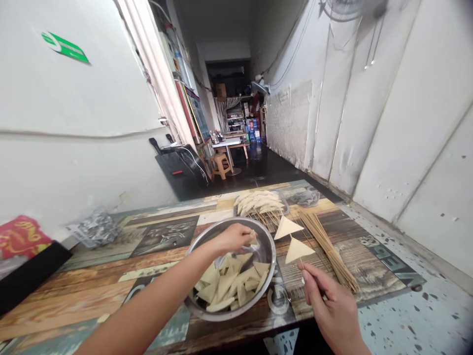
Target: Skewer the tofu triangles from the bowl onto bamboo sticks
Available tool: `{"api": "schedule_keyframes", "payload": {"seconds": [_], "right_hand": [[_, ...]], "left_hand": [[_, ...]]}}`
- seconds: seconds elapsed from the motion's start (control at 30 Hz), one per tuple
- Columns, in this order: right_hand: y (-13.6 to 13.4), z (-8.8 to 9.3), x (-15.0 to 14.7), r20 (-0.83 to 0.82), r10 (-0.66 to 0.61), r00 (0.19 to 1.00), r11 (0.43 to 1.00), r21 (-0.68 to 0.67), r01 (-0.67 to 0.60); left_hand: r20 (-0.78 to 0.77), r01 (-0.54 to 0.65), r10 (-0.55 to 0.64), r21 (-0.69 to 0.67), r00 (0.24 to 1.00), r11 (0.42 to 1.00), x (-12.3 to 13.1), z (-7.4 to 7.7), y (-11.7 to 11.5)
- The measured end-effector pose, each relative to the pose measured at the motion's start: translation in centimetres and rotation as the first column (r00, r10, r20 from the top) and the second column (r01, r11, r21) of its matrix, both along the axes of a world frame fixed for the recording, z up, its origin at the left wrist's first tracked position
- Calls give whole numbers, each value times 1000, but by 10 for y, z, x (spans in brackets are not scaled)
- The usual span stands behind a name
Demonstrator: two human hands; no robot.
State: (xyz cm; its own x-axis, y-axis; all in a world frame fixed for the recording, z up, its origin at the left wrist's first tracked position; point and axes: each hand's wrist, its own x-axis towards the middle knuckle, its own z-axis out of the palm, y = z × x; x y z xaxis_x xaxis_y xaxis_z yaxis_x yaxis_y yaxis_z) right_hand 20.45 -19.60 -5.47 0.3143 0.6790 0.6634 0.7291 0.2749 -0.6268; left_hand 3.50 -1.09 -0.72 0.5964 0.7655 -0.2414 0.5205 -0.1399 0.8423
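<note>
My right hand (332,308) pinches the lower end of a thin wooden skewer (301,262). Two pale triangular tofu-like pieces are threaded on it, an upper triangle (288,227) and a lower triangle (299,250). Over the far side of a round metal bowl (192,306), my left hand (233,237) is closed, with a small pale tofu piece (253,237) at its fingertips. Inside the bowl lie many loose tofu triangles (225,285), and a bit of clear plastic shows under my left hand.
Beyond the bowl, a tray (286,207) holds stacked filled skewers (258,201). A bundle of bare skewers (330,251) lies to the right on the wood-patterned table (162,264). A grey plastic bag (306,197) and a clear bag of packets (94,229) are also on it.
</note>
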Motion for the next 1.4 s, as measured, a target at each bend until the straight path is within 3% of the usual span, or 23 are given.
{"api": "schedule_keyframes", "payload": {"seconds": [0.13,0.27,0.4,0.67,0.83,1.07,1.23,1.4], "right_hand": [[2,1,-8,40,79,996,996,31,-80],[6,0,-18,110,154,982,985,63,-162],[11,-2,-23,187,204,961,974,60,-218],[21,-6,-28,269,259,927,958,51,-282],[25,-9,-30,250,273,929,958,18,-286],[23,-13,-27,252,263,931,959,33,-280],[19,-14,-26,248,267,931,959,25,-282],[17,-13,-26,246,257,935,964,6,-266]], "left_hand": [[371,35,75,-282,925,959,-23,24,3],[538,83,99,-303,837,949,-37,49,-3],[541,81,80,-268,838,960,-45,60,-8],[561,19,178,-327,809,945,-46,51,3],[606,40,159,-301,779,953,-45,48,9],[535,37,6,-70,845,997,-46,51,2],[406,-94,74,29,911,995,-46,48,3],[325,-108,90,38,942,993,-43,44,3]]}}
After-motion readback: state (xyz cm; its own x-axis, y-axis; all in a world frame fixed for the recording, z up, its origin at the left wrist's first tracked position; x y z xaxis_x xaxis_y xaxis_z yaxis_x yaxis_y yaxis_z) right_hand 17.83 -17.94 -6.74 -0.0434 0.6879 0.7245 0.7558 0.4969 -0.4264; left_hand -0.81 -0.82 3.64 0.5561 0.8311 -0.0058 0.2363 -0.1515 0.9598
